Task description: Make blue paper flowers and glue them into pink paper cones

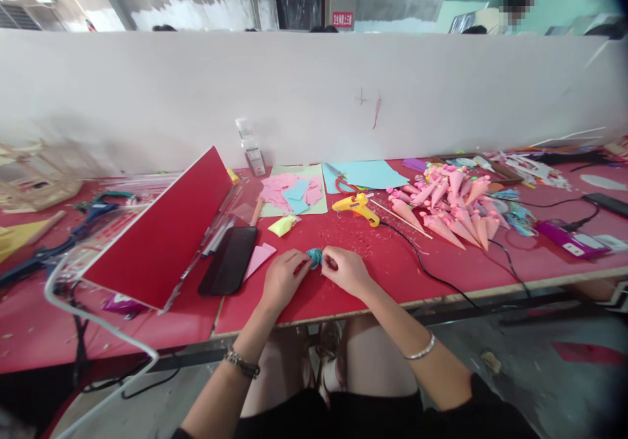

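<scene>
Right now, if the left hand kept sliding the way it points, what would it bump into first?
Probably the small teal piece the left hand already pinches, then the right hand just past it.

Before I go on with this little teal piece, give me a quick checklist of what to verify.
1. Both hands on the teal piece: ok, left hand and right hand pinch it from either side.
2. Piece supported: ok, it sits low over the red table.
3. Yellow glue gun clear of the hands: ok, it lies apart behind them.
4. Its black cord: ok, it runs right of the right hand, not touching.
5. Black phone clear: ok, left of the left hand.
6. Glue gun hot or not: cannot tell.
</scene>
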Demonstrator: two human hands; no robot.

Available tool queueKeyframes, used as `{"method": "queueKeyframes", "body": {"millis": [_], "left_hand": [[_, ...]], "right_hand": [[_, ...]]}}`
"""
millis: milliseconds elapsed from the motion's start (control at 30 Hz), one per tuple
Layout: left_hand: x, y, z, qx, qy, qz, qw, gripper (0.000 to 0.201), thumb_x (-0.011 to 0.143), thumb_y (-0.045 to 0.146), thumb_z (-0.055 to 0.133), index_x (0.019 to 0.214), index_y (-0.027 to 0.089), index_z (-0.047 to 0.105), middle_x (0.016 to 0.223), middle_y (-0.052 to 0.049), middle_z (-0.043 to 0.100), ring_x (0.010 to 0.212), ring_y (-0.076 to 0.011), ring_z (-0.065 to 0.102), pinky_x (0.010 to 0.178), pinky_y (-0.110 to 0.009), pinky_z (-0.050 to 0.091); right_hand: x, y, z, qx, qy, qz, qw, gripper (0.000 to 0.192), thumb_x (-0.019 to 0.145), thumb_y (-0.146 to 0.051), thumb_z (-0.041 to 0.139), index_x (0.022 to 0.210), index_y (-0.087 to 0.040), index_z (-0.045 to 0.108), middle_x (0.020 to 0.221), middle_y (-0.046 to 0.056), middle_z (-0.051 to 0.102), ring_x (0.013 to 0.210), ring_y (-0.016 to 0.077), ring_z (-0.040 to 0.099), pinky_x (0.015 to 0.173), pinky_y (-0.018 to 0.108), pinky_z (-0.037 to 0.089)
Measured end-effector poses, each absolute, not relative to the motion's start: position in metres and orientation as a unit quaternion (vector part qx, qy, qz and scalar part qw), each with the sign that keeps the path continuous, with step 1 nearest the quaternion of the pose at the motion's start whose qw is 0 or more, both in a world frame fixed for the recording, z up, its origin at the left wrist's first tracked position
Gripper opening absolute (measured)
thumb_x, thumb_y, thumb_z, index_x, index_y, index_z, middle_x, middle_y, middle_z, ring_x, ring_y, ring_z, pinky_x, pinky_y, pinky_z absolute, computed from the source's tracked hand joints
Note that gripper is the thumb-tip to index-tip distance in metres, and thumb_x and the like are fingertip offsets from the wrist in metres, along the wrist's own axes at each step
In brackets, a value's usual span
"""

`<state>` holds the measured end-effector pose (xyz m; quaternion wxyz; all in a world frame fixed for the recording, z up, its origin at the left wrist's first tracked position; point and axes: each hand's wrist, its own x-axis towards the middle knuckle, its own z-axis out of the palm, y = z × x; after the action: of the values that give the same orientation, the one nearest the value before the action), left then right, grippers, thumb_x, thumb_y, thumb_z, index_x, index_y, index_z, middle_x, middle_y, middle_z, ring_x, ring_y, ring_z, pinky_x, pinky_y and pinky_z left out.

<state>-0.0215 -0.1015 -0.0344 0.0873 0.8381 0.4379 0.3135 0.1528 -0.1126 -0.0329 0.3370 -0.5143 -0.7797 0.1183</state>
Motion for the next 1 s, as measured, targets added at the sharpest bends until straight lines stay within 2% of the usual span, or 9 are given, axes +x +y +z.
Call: {"method": "queueKeyframes", "body": {"millis": [133, 233, 367, 1000], "left_hand": [[-0.0219, -0.1017, -0.0341, 0.837, 0.445, 0.307, 0.084, 0.020, 0.085, 0.030, 0.043, 0.081, 0.016, 0.057, 0.077, -0.004, 0.058, 0.072, -0.0139, 0.053, 0.064, -0.024, 0.041], [-0.0220, -0.1021, -0.0336, 0.839, 0.440, 0.308, 0.083, 0.021, 0.085, 0.030, 0.043, 0.081, 0.016, 0.058, 0.076, -0.004, 0.058, 0.072, -0.0140, 0.053, 0.064, -0.024, 0.041], [-0.0223, -0.1019, -0.0344, 0.843, 0.429, 0.312, 0.085, 0.021, 0.085, 0.029, 0.042, 0.083, 0.016, 0.059, 0.076, -0.004, 0.058, 0.072, -0.0141, 0.053, 0.064, -0.025, 0.041], [-0.0233, -0.1018, -0.0351, 0.845, 0.433, 0.306, 0.070, 0.019, 0.085, 0.028, 0.042, 0.083, 0.017, 0.058, 0.078, -0.004, 0.059, 0.072, -0.0136, 0.054, 0.064, -0.024, 0.041]], "right_hand": [[0.1541, -0.1127, -0.0298, -0.499, -0.758, 0.103, 0.407, 0.029, 0.078, -0.026, 0.047, 0.106, -0.019, 0.051, 0.089, 0.006, 0.058, 0.080, 0.0157, 0.054, 0.069, 0.024, 0.042], [0.1551, -0.1113, -0.0286, -0.446, -0.785, 0.106, 0.417, 0.036, 0.082, -0.020, 0.042, 0.118, -0.024, 0.048, 0.098, 0.006, 0.058, 0.095, 0.0168, 0.052, 0.083, 0.029, 0.042], [0.1555, -0.1099, -0.0316, -0.429, -0.805, 0.096, 0.398, 0.037, 0.083, -0.016, 0.041, 0.117, -0.028, 0.051, 0.098, 0.004, 0.058, 0.093, 0.0157, 0.052, 0.083, 0.029, 0.043], [0.1546, -0.1131, -0.0347, -0.426, -0.810, 0.095, 0.391, 0.040, 0.080, -0.011, 0.039, 0.115, -0.025, 0.053, 0.100, 0.005, 0.058, 0.094, 0.0162, 0.051, 0.085, 0.029, 0.043]]}}
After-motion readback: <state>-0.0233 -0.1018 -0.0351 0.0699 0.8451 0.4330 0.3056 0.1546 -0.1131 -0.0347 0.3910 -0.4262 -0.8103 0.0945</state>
